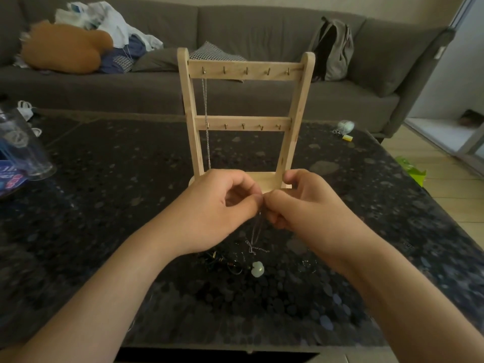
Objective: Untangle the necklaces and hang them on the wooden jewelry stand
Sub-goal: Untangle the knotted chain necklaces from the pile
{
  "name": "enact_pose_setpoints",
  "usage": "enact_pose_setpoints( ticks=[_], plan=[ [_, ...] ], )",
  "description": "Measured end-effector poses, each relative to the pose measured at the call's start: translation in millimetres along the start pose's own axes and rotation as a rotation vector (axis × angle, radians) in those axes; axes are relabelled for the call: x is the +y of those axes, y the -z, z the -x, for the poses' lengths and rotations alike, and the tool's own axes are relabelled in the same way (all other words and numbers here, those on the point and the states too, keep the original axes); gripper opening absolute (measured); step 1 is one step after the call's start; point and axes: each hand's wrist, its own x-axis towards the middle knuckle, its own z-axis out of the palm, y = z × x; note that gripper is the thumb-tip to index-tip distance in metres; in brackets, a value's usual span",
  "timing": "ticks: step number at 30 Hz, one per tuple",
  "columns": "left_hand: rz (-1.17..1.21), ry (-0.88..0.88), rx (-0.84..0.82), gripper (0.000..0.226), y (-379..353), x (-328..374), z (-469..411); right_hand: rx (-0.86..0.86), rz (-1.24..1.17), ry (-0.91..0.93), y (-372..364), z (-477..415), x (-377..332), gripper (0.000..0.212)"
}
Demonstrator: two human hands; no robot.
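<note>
Head view: above a dark speckled table [104, 166], left hand [220, 210] and right hand [301, 203] pinch a fine silver chain [255, 229] trailing to the tangle [225, 262]. Light, limp and snag-prone, it likely needs fingertip holds near the knot. One twisted necklace [205, 100] hangs on the wooden jewelry stand [246, 72].

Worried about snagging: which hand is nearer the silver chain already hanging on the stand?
Left. The left hand is just below the chain; the right hand is farther right, by the right post of the stand.
</note>
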Motion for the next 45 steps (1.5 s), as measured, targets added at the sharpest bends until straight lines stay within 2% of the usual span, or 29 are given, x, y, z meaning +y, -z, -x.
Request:
enact_pose_setpoints(
  ticks=[3,8,11,17,23,27,33,38,45],
  plan=[
    [-0.033,0.029,-0.057,0.012,-1.3,0.1,0.0,-0.042,0.151,0.095,-1.2,4.2,-4.3,0.027],
    [-0.144,0.093,-0.128,0.031,-3.3,-0.5,0.1,-0.087,0.480,0.302,-7.3,9.3,-3.2,0.020],
    [-0.172,0.107,-0.134,0.035,-4.2,-0.5,-0.1,-0.086,0.546,0.354,-10.4,10.1,0.4,0.020],
    [0.030,0.041,-0.008,0.011,1.3,-5.2,-0.9,-0.099,0.217,0.222,-2.9,6.5,-2.4,0.015],
    [0.181,0.038,0.012,0.005,1.8,-6.5,-3.1,-0.111,0.041,0.089,-0.6,-2.2,3.6,0.008],
    [0.270,0.076,-0.007,0.004,2.7,-5.0,-2.5,-0.168,-0.091,0.045,-0.4,-5.6,4.5,0.026],
    [0.403,0.149,0.010,0.018,5.7,-0.2,-0.7,-0.252,-0.305,0.029,2.0,-6.7,5.3,0.042],
    [0.298,0.125,-0.008,0.022,9.4,3.3,1.2,-0.268,-0.362,0.054,3.3,-5.8,4.5,0.028],
    [0.177,0.024,0.033,0.013,8.7,2.9,1.9,-0.234,-0.370,0.016,3.5,-5.5,3.2,0.021]
  ],
)
